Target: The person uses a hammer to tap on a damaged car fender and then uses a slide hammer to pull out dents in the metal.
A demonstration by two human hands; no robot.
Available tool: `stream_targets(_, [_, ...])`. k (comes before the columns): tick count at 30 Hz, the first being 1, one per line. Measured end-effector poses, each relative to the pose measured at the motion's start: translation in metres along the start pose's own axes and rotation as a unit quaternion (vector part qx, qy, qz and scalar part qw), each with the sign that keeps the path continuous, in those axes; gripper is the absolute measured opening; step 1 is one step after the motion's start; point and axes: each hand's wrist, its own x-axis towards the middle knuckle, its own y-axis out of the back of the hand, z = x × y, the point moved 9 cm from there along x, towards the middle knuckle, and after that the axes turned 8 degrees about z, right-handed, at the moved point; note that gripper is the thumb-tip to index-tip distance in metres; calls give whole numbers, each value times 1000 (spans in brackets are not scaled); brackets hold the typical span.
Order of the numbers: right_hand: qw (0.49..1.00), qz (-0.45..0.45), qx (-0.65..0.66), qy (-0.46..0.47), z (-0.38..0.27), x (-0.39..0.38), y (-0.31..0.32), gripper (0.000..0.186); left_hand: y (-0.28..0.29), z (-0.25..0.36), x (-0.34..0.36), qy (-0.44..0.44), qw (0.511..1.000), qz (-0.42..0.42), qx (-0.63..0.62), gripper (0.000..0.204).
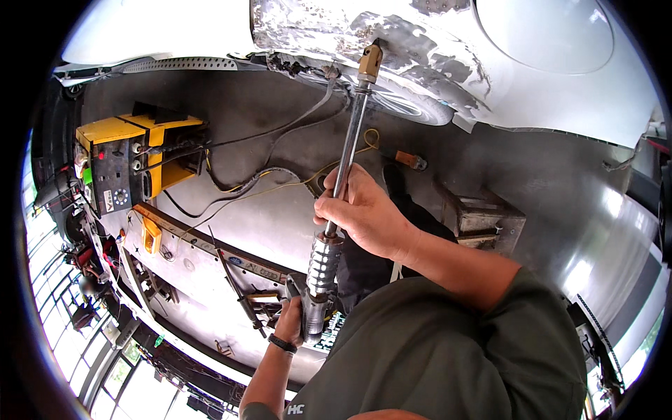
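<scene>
A slide-hammer dent puller slants up from my body to the car's side. Its brass-coloured head meets the white car panel, which is sanded to bare grey metal in patches; whether it is fixed there I cannot tell. My right hand is closed around the slim steel shaft, just above the ribbed metal cylinder. Lower down, my left hand is wrapped round the dark handle at the puller's rear end; part of its fingers is hidden.
On the left stands a yellow and black machine with thick cables running toward the car. A long beam with tools lies below it. An orange tool rests on the floor near the wheel. A worn stool stands right of my legs.
</scene>
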Motion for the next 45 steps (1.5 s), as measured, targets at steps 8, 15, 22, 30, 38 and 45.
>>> stream_targets(8, [999, 25, 28, 19, 18, -1, -5, 24, 2, 3, -9, 72, 997, -16, -34, 34])
stream_targets(15, [981, -24, 187, -33, 47, -13, -37, 15, 23, 0, -8, 6, 998, 48, 49, 33])
stream_targets(22, [983, 0, 178, -38, 18, 5, -23, 23, -2, 10, -35, 64, 996, -1, -57, 46])
stream_targets(30, [987, 20, 159, -26, 21, 1, -21, 20, 17, -1, -17, 2, 999, 7, -40, 46])
stream_targets(38, [994, 8, 103, -47, 42, -6, -19, 28, 84, -22, 14, -141, 971, 162, -99, 30])
stream_targets(45, [995, -7, 96, -36, 25, 5, -11, 42, 102, 3, 19, -270, 947, 172, 7, 28])
